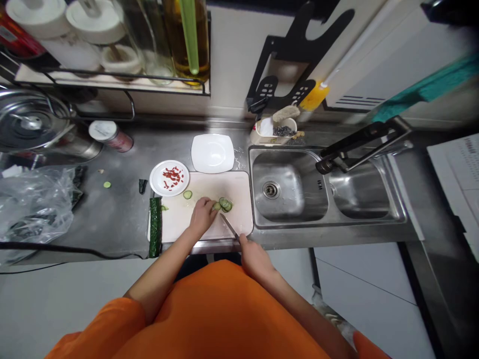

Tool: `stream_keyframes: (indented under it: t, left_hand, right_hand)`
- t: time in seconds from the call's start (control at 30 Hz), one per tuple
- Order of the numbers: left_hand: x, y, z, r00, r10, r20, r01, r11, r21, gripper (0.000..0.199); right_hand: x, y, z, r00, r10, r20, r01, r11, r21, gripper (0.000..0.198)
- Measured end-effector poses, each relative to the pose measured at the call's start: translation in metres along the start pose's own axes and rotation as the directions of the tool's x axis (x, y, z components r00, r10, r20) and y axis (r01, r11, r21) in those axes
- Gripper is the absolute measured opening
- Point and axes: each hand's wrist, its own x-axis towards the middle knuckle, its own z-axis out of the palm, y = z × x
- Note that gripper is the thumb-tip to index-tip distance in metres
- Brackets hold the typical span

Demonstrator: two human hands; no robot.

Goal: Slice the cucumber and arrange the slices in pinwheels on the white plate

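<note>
Left hand (203,215) pinches cucumber slice (216,206), likely steadying it on cutting board (239,189); right hand (256,257) grips knife (231,228), blade pointing slice-ward.

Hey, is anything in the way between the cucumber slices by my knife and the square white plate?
Nothing visible stands between the cucumber slices and the square white plate, just bare cutting board. The knife in your right hand is on the near side of them.

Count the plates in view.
2: a round plate holding red pieces, overlapping the far-left corner of the cutting board; a squarish plate just beyond the board's far edge.
</note>
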Motion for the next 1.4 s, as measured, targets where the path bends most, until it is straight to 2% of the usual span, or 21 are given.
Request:
stream_keyframes:
  t: [0.17,0.23,0.37,0.47,0.57,0.67,0.8,0.97,1.27,1.4]
  left_hand:
    - [0.009,0.006,-0.005,0.996,-0.09,0.004,0.09,0.995,-0.045,0.015]
    - [0.01,0.01,-0.009,0.99,-0.133,0.044,0.135,0.989,-0.061,0.009]
    - [0.006,0.016,-0.021,0.952,-0.28,0.126,0.296,0.946,-0.13,0.013]
    - [0.0,0.013,-0.03,0.913,-0.404,0.057,0.408,0.903,-0.132,0.008]
    - [-0.006,0.006,-0.034,0.889,-0.456,-0.043,0.452,0.888,-0.085,0.021]
    - [-0.012,-0.001,-0.036,0.918,-0.39,-0.07,0.388,0.921,-0.044,0.028]
    - [-0.018,-0.011,-0.036,0.967,-0.256,-0.02,0.256,0.967,0.007,0.029]
    - [-0.022,-0.02,-0.032,0.974,-0.228,0.001,0.227,0.973,0.037,0.029]
    - [-0.023,-0.017,-0.023,0.971,-0.213,-0.106,0.221,0.973,0.068,0.029]
    - [-0.024,-0.017,-0.022,0.974,-0.197,-0.111,0.203,0.978,0.046,0.03]
  right_hand:
    - [0.0,0.0,-0.001,1.0,-0.006,-0.003,0.006,1.0,-0.002,0.042]
    - [0.0,0.0,-0.002,1.0,-0.008,-0.008,0.008,1.0,-0.01,0.044]
    - [0.002,-0.001,-0.005,1.0,0.005,-0.01,-0.005,1.0,-0.014,0.043]
    - [0.004,-0.004,-0.008,1.0,0.009,0.004,-0.009,1.0,-0.002,0.042]
    - [0.007,-0.01,-0.01,1.0,0.006,0.025,-0.006,1.0,0.008,0.041]
    - [0.011,-0.016,-0.013,1.0,0.005,0.029,-0.005,1.0,0.009,0.039]
    - [0.014,-0.021,-0.015,0.999,0.001,0.033,-0.001,1.0,0.007,0.038]
    - [0.014,-0.025,-0.017,1.0,-0.007,0.028,0.006,1.0,0.01,0.036]
    - [0.023,-0.048,-0.01,0.993,-0.087,-0.075,0.085,0.996,-0.037,0.033]
    - [0.028,-0.055,-0.01,0.993,-0.082,-0.085,0.08,0.996,-0.031,0.033]
